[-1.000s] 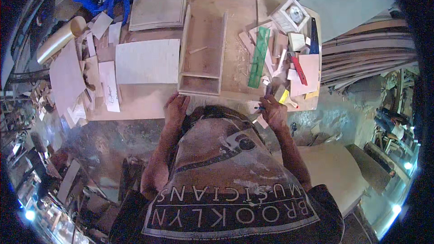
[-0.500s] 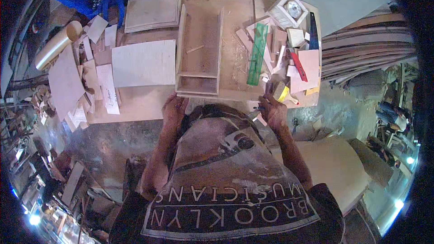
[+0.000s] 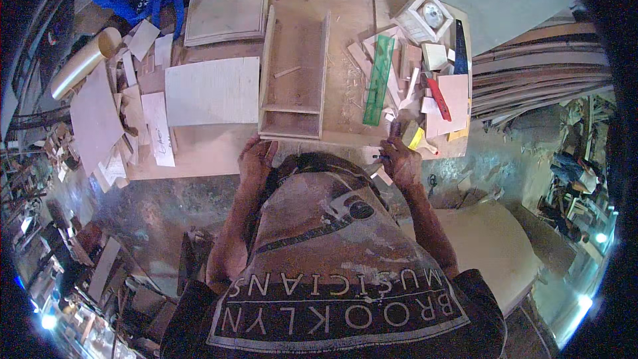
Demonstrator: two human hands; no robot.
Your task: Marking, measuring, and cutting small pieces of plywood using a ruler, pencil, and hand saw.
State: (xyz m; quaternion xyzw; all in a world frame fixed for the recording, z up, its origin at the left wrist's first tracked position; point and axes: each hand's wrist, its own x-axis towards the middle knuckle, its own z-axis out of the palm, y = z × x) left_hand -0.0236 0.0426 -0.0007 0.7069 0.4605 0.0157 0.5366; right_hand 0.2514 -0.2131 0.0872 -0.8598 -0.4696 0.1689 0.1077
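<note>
Resting by the wooden box (image 3: 324, 80), my left hand (image 3: 256, 158) looks bent; I can't tell its grip. My right hand (image 3: 400, 159) pinches a small dark thing (image 3: 379, 156).

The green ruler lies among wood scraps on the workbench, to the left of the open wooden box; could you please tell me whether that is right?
Not quite: the head view shows the green ruler to the right of the open wooden box, not to its left. It does lie among wood scraps on the workbench.
</note>
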